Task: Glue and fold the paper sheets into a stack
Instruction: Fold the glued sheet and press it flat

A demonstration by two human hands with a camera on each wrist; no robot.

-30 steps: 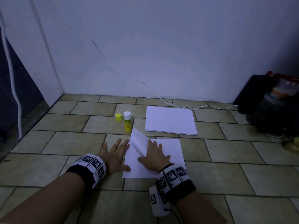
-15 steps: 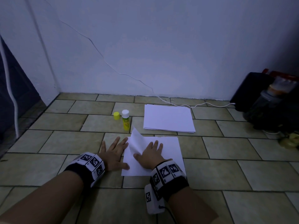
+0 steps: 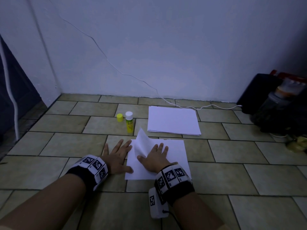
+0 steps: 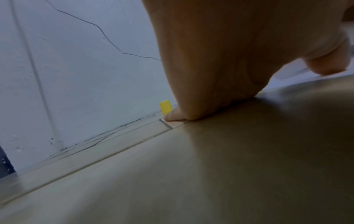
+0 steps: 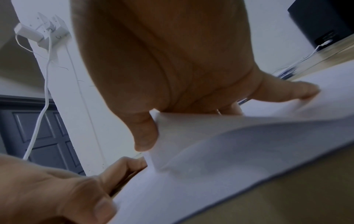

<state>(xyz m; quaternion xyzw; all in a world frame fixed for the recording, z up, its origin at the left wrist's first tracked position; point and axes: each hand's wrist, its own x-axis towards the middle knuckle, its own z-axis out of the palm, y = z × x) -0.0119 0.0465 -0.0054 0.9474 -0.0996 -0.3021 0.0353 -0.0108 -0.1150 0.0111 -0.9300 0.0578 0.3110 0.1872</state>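
Head view showed a person working on a tiled floor (image 3: 216,188), with both hands down flat. The right hand (image 3: 155,159) lay with straight, spread fingers on the near sheet (image 3: 176,151), pressing along a fold whose flap (image 3: 142,143) stood up, uncreased, at the sheet's far left corner. The left hand (image 3: 116,156) rested palm-down on the tiles just left of that sheet, fingers apart and holding nothing, its thumb touching the sheet's left edge. Right wrist view confirmed this: the right hand (image 5: 162,60) had its thumb against the raised flap (image 5: 220,136) and a fingertip on the paper beyond.

Farther off, a pile of unused sheets (image 3: 172,120) lay near the wall. Left of it stood a glue stick (image 3: 129,122), uncapped, with its yellow cap (image 3: 119,117) just beside it; the cap (image 4: 165,106) also showed in the left wrist view past the left hand (image 4: 239,53).

By my reading, the task was early: 1 sheet was mid-fold, and whether it carried glue could not be told. No finished stack was visible. Flattening this fold and working through the far pile remained.
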